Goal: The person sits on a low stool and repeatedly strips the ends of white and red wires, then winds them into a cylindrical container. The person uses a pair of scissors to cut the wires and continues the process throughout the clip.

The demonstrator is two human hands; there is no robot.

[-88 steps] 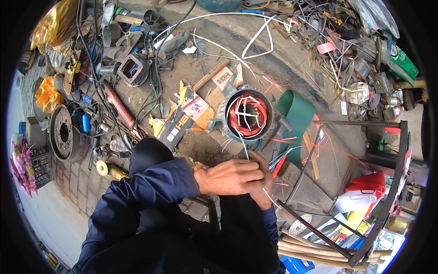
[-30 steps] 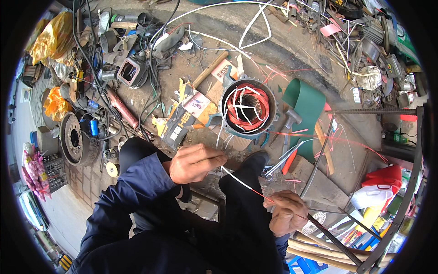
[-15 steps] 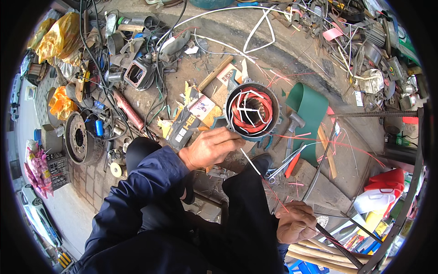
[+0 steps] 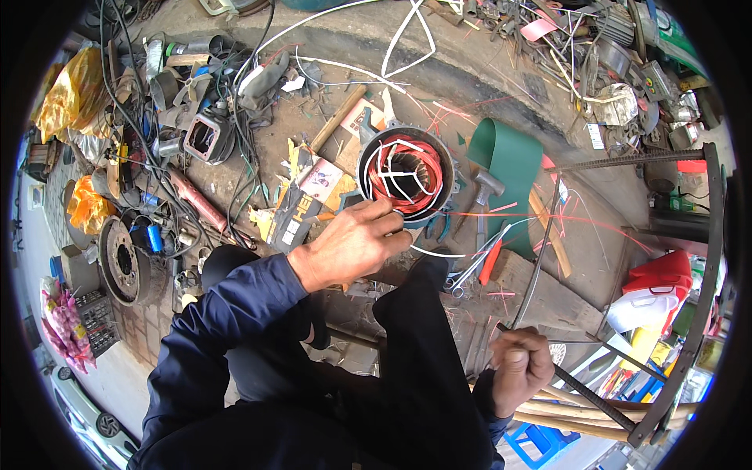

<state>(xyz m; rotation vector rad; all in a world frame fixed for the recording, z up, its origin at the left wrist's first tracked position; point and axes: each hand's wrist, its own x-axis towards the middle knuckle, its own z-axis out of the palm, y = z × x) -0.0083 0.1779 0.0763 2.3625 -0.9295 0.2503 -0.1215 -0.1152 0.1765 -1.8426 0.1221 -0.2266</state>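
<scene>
A round motor housing [image 4: 450,160] stands in front of me, with a ring of red wire windings [image 4: 380,176] bound by white strips inside. At its near rim, my left hand [image 4: 348,241] is closed with fingertips pinched by the windings. From under those fingers a thin white sleeve [image 4: 439,252] curves out to the right; the grip itself is partly hidden. Lower right, my right hand [image 4: 521,368] is closed, apart from the housing. A small dark tip shows at its fingers, but what it holds is unclear.
Right of the housing lie a hammer [image 4: 487,188], a curled green sheet [image 4: 505,149], scissors [image 4: 462,283] and a red-handled tool [image 4: 491,262]. A metal frame [image 4: 709,258] rises at the right. Motor parts and cables [image 4: 227,141] crowd the left. A wheel hub [image 4: 124,258] lies further left.
My right hand has moved slightly up and right. The white sleeve, earlier stretched toward it with a red wire, now curves loosely. My left hand has shifted onto the housing's near rim. The view has shifted.
</scene>
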